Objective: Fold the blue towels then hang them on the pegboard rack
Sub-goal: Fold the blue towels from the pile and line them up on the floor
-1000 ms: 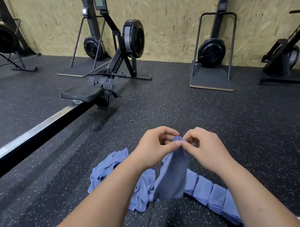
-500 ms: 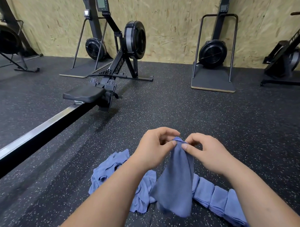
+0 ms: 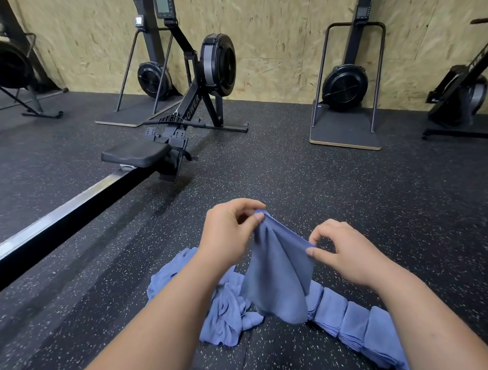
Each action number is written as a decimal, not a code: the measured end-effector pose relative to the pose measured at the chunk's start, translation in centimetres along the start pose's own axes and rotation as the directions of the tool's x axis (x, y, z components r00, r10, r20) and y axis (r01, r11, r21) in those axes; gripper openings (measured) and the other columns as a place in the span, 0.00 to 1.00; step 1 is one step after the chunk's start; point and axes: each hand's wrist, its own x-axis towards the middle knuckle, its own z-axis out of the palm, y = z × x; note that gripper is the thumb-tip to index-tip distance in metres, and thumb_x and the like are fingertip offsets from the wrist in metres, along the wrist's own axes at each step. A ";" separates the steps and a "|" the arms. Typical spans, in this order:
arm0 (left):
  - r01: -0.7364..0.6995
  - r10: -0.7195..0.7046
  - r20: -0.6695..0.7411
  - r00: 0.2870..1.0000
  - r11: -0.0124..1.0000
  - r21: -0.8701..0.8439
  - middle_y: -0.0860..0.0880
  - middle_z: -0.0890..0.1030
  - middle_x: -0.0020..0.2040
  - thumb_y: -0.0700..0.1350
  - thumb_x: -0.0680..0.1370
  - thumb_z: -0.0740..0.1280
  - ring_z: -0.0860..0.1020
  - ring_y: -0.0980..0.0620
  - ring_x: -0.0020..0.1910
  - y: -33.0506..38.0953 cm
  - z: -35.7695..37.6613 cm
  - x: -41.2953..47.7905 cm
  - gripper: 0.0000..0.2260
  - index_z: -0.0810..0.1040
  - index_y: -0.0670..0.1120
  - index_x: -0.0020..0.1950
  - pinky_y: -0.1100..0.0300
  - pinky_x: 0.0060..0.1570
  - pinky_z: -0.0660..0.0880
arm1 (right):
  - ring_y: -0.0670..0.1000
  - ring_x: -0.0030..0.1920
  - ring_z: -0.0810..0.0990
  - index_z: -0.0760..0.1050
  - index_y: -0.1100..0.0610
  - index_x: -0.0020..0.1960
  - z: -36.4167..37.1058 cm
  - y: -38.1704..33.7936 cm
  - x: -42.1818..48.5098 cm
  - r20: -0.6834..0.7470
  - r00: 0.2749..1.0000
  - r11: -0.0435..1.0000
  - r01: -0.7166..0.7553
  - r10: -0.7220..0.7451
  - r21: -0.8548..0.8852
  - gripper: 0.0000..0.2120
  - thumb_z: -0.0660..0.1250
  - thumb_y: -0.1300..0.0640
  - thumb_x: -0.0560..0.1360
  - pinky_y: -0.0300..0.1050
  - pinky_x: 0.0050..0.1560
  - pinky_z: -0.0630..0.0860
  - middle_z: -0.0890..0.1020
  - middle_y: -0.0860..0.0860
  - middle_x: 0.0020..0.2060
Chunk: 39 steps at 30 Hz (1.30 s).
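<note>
Between pinching left hand [image 3: 230, 234] and right hand [image 3: 342, 254], blue towel [image 3: 279, 280].

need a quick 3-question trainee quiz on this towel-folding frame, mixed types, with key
1. True or false: the left hand and the right hand each pinch the top edge of the held towel.
2. Where does the folded row lie? A) on the rower seat B) on the floor, right of the crumpled pile C) on a rack
3. Short answer: which hand touches the towels lying on the floor?
Key: 1 true; 2 B; 3 neither.
</note>
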 end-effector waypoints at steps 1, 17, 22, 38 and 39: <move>0.000 0.000 -0.022 1.000 1.000 -0.017 0.58 0.87 0.41 0.42 0.79 0.76 0.84 0.58 0.40 -0.1 -0.4 0.1 0.08 0.88 0.55 0.53 0.59 0.46 0.79 | 0.46 0.56 0.70 0.75 0.41 0.46 0.1 0.4 -0.1 0.025 1.000 1.000 -0.008 0.008 -0.025 0.08 0.72 0.42 0.79 0.48 0.57 0.70 0.76 0.38 0.51; 0.044 0.005 -0.242 0.970 0.980 0.195 0.61 0.87 0.48 0.44 0.81 0.74 0.83 0.67 0.48 -0.9 -3.3 -0.5 0.08 0.88 0.54 0.57 0.67 0.56 0.77 | 0.53 0.47 0.80 0.80 0.43 0.45 -2.8 2.0 -3.2 -0.342 0.877 0.882 -0.422 0.338 -0.210 0.11 0.68 0.37 0.80 0.47 0.42 0.77 0.81 0.42 0.38; 0.096 -0.037 -0.222 0.974 0.960 0.262 0.61 0.85 0.42 0.45 0.81 0.73 0.82 0.63 0.44 -1.1 -3.4 -1.2 0.04 0.84 0.56 0.51 0.60 0.50 0.79 | 0.56 0.57 0.82 0.83 0.43 0.62 -3.7 1.0 -4.1 -0.445 0.855 0.909 -0.376 0.265 -0.180 0.10 0.68 0.47 0.82 0.51 0.52 0.80 0.86 0.45 0.57; 0.224 -0.092 -0.340 0.936 0.900 0.375 0.52 0.86 0.42 0.52 0.84 0.67 0.82 0.44 0.44 -0.6 -3.0 -1.2 0.04 0.81 0.56 0.55 0.50 0.45 0.79 | 0.53 0.45 0.79 0.83 0.45 0.59 -4.6 0.3 -4.7 -0.618 0.785 0.987 -0.134 0.053 -0.086 0.12 0.76 0.56 0.77 0.52 0.46 0.79 0.82 0.41 0.39; 0.230 -0.097 -0.341 0.935 0.898 0.375 0.52 0.85 0.42 0.52 0.84 0.67 0.82 0.44 0.44 -0.6 -3.0 -1.2 0.04 0.81 0.56 0.55 0.50 0.45 0.79 | 0.52 0.45 0.79 0.83 0.44 0.61 -4.6 0.2 -4.6 -0.605 0.792 0.986 -0.150 0.076 -0.072 0.14 0.76 0.55 0.77 0.52 0.46 0.78 0.81 0.41 0.39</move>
